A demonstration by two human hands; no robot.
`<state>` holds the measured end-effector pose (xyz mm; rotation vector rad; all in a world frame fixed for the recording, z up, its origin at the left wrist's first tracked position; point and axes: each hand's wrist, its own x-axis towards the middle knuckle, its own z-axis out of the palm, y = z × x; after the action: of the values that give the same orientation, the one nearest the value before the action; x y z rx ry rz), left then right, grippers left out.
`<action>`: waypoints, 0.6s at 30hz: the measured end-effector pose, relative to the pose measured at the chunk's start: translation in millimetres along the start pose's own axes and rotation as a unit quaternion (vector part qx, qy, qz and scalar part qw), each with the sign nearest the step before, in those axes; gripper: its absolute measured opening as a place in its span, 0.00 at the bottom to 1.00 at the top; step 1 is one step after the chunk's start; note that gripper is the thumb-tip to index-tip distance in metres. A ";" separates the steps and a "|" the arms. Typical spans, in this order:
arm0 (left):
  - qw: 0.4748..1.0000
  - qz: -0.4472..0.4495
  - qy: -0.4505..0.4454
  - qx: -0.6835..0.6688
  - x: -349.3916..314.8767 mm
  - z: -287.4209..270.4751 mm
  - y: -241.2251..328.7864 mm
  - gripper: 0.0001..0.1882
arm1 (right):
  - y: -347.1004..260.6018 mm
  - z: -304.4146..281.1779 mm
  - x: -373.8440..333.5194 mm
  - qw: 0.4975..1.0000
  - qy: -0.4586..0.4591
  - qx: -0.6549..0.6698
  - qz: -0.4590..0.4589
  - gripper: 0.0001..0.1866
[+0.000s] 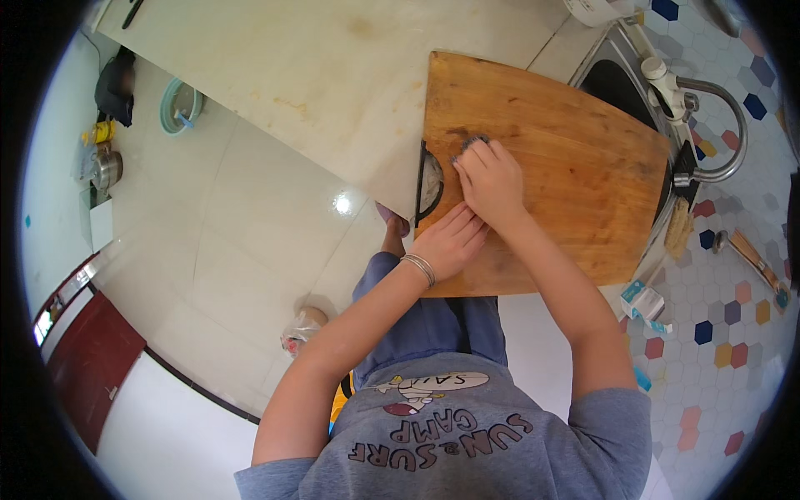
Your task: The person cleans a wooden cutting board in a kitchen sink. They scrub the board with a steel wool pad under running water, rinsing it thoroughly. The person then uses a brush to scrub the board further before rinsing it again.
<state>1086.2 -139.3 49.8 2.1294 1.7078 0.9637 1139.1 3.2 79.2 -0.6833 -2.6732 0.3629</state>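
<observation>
A large wooden cutting board (575, 167) lies across the counter and the sink's edge. It has a dark-rimmed handle opening (429, 183) on its left side. My right hand (492, 179) is closed over a grey scrubber that looks like steel wool (475, 141), pressed to the board near that opening. Dark, wet-looking marks show on the wood beside it. My left hand (454, 240), with bracelets at the wrist, rests on the near part of the board. Its fingers are stretched out and reach close to my right wrist. Most of the scrubber is hidden under my right fingers.
Right of the board are the sink (617, 71), a curved metal faucet (733, 125), a brush (679, 229) and a small carton (643, 302). The pale countertop (317, 75) extends left. A teal basin (179, 107) and a bagged bin (304, 329) stand on the floor.
</observation>
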 end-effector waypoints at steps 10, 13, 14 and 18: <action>1.000 0.001 0.006 -0.008 -3.2 2.9 0.0 0.13 | 0.6 3.2 -6.4 1.000 -0.016 0.003 -0.019 0.04; 1.000 0.002 -0.024 0.007 0.3 -3.8 2.3 0.13 | 1.2 8.3 -3.2 0.999 0.011 0.016 -0.045 0.03; 1.000 0.003 -0.025 0.001 0.9 -4.0 2.4 0.14 | 0.2 13.9 11.8 0.997 0.038 0.022 -0.064 0.03; 1.000 0.005 -0.016 0.005 0.0 -1.3 3.5 0.14 | -5.1 25.5 43.1 0.997 -0.035 -0.021 -0.063 0.05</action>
<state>1088.1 -140.5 52.8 2.1498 1.6911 0.9207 1091.5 16.6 69.8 -0.5202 -2.7803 0.3041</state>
